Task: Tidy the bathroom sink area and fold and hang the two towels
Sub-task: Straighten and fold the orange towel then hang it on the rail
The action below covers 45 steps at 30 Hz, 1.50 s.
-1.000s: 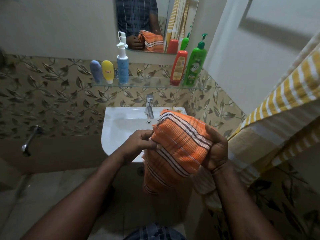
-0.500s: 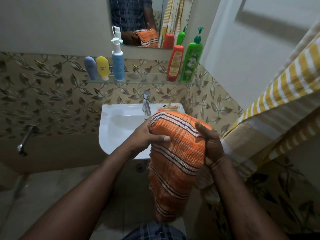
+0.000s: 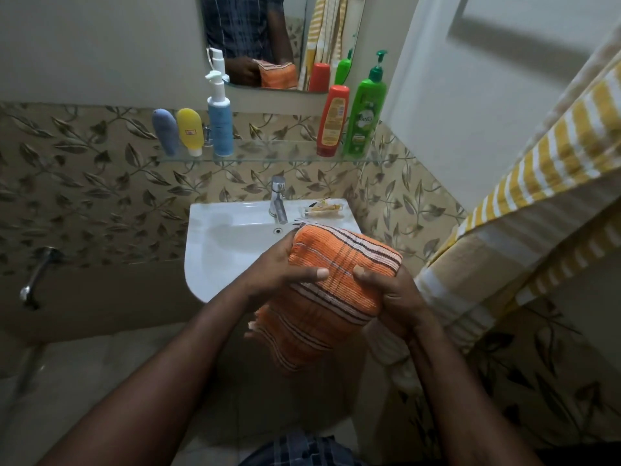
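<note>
the left hand (image 3: 280, 272) and right hand (image 3: 395, 295) clench the orange woven towel with dark and white stripes (image 3: 342, 260) from either side, thumbs curled over its top, probably to stop the folded bundle springing apart while its loose end hangs below the grip. just beyond the hands sits the white ceramic sink (image 3: 208, 264). right of the grip, a yellow-and-white striped towel (image 3: 544, 169) hangs draped.

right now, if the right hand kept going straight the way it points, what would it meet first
The orange towel: the right hand grips it. Pushed on along the forearm's line, both would likely reach the front rim of the sink, then the tap, though depth is unclear.
</note>
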Motion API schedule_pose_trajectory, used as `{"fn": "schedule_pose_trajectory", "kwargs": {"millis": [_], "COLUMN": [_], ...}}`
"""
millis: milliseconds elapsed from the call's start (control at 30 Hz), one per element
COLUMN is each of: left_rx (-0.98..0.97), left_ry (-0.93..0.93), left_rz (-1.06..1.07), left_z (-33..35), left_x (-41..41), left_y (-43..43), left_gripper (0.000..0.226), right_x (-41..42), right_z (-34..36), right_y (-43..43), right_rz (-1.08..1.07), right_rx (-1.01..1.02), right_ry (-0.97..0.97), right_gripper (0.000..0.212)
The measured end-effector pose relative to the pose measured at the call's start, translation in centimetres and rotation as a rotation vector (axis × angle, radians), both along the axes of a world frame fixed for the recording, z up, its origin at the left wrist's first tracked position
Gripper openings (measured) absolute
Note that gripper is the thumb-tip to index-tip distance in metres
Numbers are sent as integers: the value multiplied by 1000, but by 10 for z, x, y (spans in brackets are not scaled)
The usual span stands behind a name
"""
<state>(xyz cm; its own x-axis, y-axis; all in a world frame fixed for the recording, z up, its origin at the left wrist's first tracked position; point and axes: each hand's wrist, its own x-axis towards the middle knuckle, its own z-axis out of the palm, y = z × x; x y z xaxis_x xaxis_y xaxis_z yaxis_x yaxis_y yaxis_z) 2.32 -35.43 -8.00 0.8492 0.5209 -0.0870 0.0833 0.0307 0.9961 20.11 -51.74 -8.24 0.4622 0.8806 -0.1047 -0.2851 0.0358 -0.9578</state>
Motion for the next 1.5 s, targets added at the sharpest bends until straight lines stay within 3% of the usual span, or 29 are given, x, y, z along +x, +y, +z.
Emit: {"fn": "schedule_pose_trajectory", "kwargs": {"millis": [233, 367, 467, 567, 667, 733, 833, 933, 1000, 1067, 1167, 1300, 1400, 1500], "left_rx": [49, -54, -201, -72, -11, -60, -291, -367, -354, -326, -270, -151, -107, -96], "left_ry": [-125, -72, -77, -69, -70, -99, -175, -190, -166, -134, -174, -230, -222, -207], "left_rz": [153, 4, -141, -59, -16, -74, -213, -189, -186, -184, -148, -130, -167, -235], "left_z": [-3, -5, -2, 6, 12, 18, 37, 62, 78, 95, 109, 125, 137, 146], "left_x": [-1, -18, -25, -21, -16, -15, -12, -1, 11, 22, 39, 55, 65, 75], "left_y": [2, 15, 22, 26, 31, 36, 42, 50, 56, 59, 64, 73, 85, 99], "left_gripper": [71, 79, 68, 48, 43, 46, 52, 58, 65, 53, 38, 39, 50, 43], "right_x": [-1, -4, -8, -9, -8, -9, -8, -8, -10, -8, 4, 9, 16, 29], "right_z": [5, 18, 28, 41, 54, 63, 75, 85, 89, 91, 92, 96, 102, 110], "right_y": [1, 5, 13, 25, 33, 34, 33, 34, 36, 36, 36, 43, 53, 63], "right_rz": [-58, 10, 1, -43, -120, -136, -123, -122, -124, -128, -86, -54, -129, -295], "right_rx": [27, 75, 70, 30, 17, 24, 39, 33, 30, 49, 187, 386, 446, 427], "right_ry": [52, 73, -13, -142, -169, -165, -204, -237, -238, -214, -82, 91, 79, -34], "right_gripper": [69, 71, 77, 67, 53, 47, 48, 49, 51, 53, 54, 64, 54, 50]}}
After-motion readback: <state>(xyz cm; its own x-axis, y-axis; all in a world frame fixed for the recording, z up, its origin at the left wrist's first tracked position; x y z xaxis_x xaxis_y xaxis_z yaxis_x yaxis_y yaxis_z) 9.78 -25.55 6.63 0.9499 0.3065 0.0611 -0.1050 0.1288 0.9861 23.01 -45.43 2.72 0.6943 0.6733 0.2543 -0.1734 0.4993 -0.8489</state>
